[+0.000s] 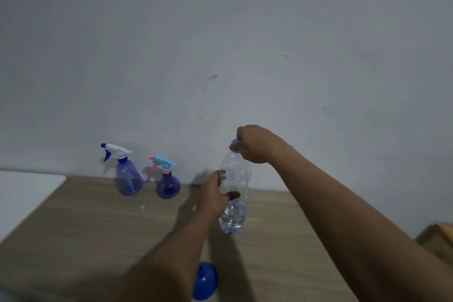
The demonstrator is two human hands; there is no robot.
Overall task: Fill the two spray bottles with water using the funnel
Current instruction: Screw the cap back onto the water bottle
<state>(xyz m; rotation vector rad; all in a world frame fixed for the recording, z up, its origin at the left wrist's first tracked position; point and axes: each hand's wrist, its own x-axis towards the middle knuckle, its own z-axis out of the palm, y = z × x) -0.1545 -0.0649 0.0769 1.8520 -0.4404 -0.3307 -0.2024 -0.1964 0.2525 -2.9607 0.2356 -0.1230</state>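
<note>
A clear plastic water bottle [236, 179] stands on the wooden table [85, 228], with a little water in its lower part. My left hand [213, 197] grips its middle. My right hand [255, 143] is curled round its light blue cap [234, 143] at the top. Two blue spray bottles stand by the wall: a taller one with a white and blue trigger [127, 174] and a round one with a light blue and pink trigger [168, 181]. Both have their spray heads on. A blue funnel [204, 279] lies mouth down on the table near me, partly hidden by my left forearm.
A grey wall rises right behind the table. A white surface [22, 193] adjoins the table on the left. A wooden corner [438, 235] shows at the far right.
</note>
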